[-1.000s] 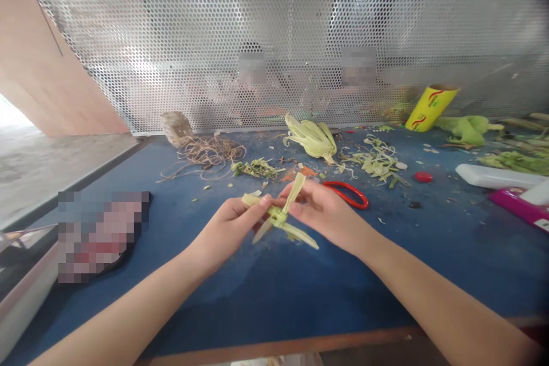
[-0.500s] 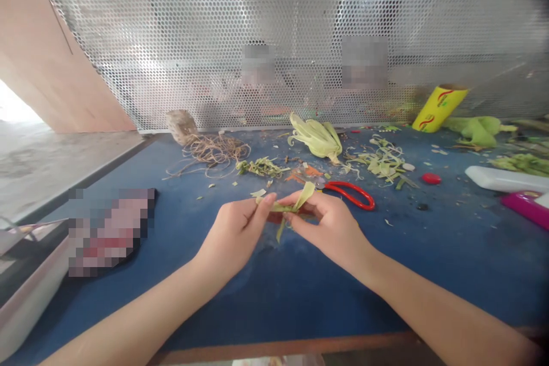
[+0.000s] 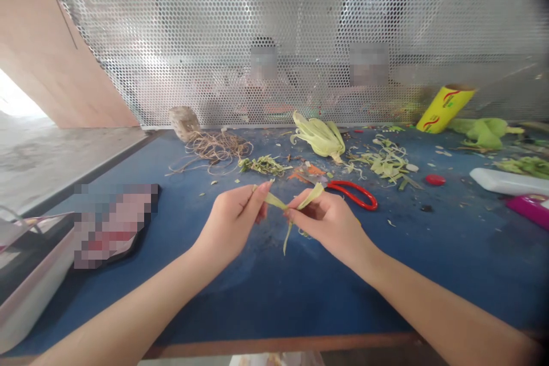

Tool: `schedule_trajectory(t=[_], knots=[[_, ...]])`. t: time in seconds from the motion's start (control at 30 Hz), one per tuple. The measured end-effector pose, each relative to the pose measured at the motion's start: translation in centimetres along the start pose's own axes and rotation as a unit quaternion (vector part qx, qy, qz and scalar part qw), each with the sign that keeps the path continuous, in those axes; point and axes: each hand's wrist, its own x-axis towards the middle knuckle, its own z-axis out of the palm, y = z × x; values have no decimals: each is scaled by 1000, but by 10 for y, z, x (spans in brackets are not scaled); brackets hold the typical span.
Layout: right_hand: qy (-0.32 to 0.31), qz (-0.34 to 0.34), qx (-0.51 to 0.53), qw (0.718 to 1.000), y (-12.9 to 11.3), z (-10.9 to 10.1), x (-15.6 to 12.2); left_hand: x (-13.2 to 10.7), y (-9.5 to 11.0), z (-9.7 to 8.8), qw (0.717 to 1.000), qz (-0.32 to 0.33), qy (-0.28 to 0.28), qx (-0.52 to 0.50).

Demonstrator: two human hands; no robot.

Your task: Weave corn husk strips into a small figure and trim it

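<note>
My left hand [image 3: 231,220] and my right hand [image 3: 328,220] both pinch a small knot of pale green leaf strips [image 3: 286,210] above the blue table [image 3: 266,291]. The left thumb and forefinger grip one strip end. The right fingers curl round the other side, with a strip tip sticking up past them. One thin strip hangs down between the two hands. Red-handled scissors [image 3: 355,195] lie on the table just behind my right hand.
A corn husk bundle [image 3: 319,136], leaf trimmings [image 3: 384,163], a tangle of brown twine [image 3: 212,148] and a yellow tube [image 3: 444,107] lie at the back by the perforated metal screen [image 3: 274,28]. White and pink items [image 3: 514,189] sit right. People sit behind the screen.
The leaf piece was a spread cross of strips; now it is folded tight between both hands, with only short ends and one hanging strip showing. The hands stayed in about the same place.
</note>
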Motion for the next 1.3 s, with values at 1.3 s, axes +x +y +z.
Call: schedule_trajectory(t=[1.3], knots=[[-1, -48, -84, 995, -14, -18, 0, -4, 1, 7, 965, -66, -169, -190]])
